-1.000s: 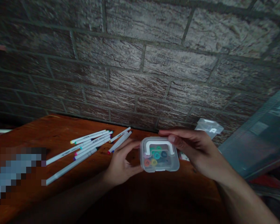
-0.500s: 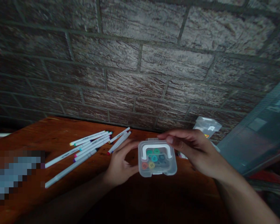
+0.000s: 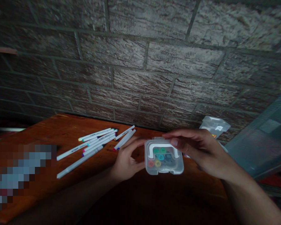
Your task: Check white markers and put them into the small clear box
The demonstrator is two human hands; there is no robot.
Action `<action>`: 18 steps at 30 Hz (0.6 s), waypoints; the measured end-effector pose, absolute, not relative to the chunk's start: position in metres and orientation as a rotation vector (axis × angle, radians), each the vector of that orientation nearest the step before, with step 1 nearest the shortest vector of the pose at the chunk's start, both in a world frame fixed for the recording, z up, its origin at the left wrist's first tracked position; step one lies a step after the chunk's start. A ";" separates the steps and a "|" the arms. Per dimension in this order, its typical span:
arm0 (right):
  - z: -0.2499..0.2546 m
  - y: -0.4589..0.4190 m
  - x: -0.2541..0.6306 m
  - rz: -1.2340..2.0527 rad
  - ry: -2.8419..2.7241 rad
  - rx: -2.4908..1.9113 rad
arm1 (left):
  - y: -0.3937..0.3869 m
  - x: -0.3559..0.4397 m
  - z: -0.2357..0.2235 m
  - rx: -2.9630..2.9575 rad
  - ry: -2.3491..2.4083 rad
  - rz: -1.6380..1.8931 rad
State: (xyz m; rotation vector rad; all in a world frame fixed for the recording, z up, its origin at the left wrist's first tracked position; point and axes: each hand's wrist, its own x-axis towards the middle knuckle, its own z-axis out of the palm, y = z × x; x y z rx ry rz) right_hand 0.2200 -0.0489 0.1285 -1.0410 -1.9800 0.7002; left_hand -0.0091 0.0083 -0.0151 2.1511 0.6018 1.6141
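A clear plastic case (image 3: pixel 164 169) with a white handle (image 3: pixel 162 145) is held up above the table. Through its lid show several round ends in green, teal, dark blue, orange and yellow, with marks too small to read. My left hand (image 3: pixel 126 159) is closed around the case's left side, thumb below and fingers above. At the upper right, the fingers and thumb of my right hand (image 3: pixel 199 150) pinch the case's top edge. Loose white markers (image 3: pixel 97 139) with coloured tips lie on the table beyond my left hand.
The wooden table (image 3: pixel 67 125) reaches back to a brick wall (image 3: pixel 131 78). A second clear container (image 3: pixel 214 123) with a label stands behind my right hand. A translucent panel (image 3: pixel 267 137) rises at the right. Something pixelated covers the left side.
The whole view has shifted, so the table, markers, hands and case appear a little farther right and slightly higher. Both hands keep the same hold on the case.
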 end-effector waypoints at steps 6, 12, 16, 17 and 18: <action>0.127 -0.051 0.221 0.675 -2.025 -1.057 | 0.008 -0.008 -0.017 2.127 0.574 1.621; 0.129 -0.050 0.221 0.682 -2.025 -1.024 | 0.008 -0.009 -0.018 2.132 0.581 1.616; 0.124 -0.047 0.226 0.740 -1.985 -0.993 | 0.007 -0.009 -0.016 2.123 0.592 1.627; 0.121 -0.045 0.228 0.768 -1.959 -0.981 | 0.007 -0.009 -0.016 2.121 0.593 1.633; 0.118 -0.043 0.230 0.799 -1.925 -0.965 | 0.007 -0.009 -0.015 2.120 0.593 1.641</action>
